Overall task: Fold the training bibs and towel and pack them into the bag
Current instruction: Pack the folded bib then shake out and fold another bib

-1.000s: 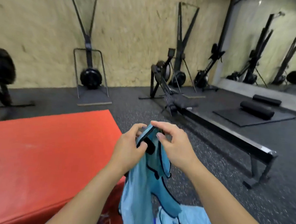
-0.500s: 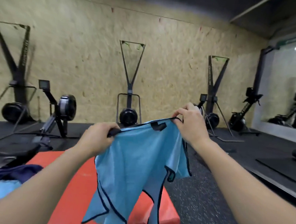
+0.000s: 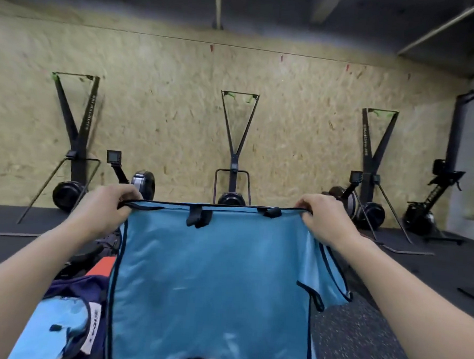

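A light blue training bib (image 3: 213, 283) with black trim hangs spread out in front of me. My left hand (image 3: 105, 208) grips its top left corner and my right hand (image 3: 321, 219) grips its top right corner, stretching the top edge taut. A second light blue bib (image 3: 52, 326) lies at the lower left on a dark navy cloth (image 3: 79, 289) with a white label. No bag shows in the frame.
An orange padded box (image 3: 101, 266) lies under the cloths and shows below the held bib. Several black ski and rowing machines (image 3: 235, 162) stand along the chipboard wall behind. Dark speckled rubber floor (image 3: 358, 347) lies to the right.
My hands have moved apart and the bunched bib is now stretched flat between them. My view has lifted and turned left, bringing the second bib and navy cloth into sight.
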`<state>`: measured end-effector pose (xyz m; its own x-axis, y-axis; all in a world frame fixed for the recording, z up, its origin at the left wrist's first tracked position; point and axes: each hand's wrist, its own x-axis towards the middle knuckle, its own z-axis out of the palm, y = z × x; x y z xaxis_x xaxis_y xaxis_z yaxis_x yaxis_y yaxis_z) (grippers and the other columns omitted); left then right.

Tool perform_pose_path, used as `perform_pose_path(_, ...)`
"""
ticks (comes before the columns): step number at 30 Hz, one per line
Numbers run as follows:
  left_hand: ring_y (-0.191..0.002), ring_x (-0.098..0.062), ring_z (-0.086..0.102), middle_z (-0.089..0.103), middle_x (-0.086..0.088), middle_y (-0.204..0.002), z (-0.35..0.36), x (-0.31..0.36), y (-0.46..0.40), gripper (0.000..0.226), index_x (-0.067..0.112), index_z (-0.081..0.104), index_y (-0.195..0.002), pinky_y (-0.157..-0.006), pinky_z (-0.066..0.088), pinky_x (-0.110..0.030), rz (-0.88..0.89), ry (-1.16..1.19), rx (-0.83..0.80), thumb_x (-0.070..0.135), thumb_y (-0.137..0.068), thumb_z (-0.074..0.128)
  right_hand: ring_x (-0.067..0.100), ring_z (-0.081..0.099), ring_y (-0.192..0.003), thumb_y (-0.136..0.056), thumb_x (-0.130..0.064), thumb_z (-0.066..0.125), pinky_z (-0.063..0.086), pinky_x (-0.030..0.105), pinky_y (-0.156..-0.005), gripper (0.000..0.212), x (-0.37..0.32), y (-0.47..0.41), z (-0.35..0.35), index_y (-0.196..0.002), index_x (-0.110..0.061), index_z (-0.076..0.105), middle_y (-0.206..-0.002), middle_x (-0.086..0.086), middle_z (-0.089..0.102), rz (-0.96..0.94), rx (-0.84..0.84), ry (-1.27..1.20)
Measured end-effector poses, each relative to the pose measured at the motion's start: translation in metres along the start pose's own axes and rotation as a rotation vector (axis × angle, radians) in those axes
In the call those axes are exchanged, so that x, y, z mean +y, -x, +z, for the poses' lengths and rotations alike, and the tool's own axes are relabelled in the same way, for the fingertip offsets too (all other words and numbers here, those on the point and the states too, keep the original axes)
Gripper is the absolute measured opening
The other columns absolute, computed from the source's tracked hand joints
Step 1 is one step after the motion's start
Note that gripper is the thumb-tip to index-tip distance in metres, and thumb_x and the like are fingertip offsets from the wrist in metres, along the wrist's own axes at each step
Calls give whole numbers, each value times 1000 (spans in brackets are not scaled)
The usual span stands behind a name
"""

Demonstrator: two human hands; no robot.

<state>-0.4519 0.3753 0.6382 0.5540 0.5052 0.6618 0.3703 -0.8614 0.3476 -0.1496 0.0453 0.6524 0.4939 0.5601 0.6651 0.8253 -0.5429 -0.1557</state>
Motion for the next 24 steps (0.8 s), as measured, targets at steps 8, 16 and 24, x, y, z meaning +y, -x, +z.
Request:
perform_pose_path(8, -84, -26, 65, 71, 3, -92, -21, -32, 2, 35, 34, 66, -90, -76, 56, -42, -53, -77, 53, 0, -82, 62, 29, 61, -106, -93, -10, 50, 49, 37, -87, 30, 11, 0, 20, -111, -23, 69, -115, 3, 69, 55, -91, 76)
perform_pose_path(16, -67, -16, 67, 71, 13, -80, -19, -144, -5, 43, 52, 60, -86, -57, 57, -39, -184, -225, 90, 10, -79, 66, 31, 64, -100, -98, -34, 58, 51, 40, -83, 22, 36, -11, 22, -114, -24, 68, -110, 4, 71, 150, -51, 67)
perform_pose_path(24, -73, -19, 65, 70, 13, -85, -17, -160, -8, 41, 51, 60, -80, -65, 57, -38, -288, -265, 61, 11, -76, 70, 12, 55, -70, -93, -33, 68, 39, 31, -63, 14, 35, -21, 12, -98, -21, 71, -76, -11, 60, 205, 75, -190)
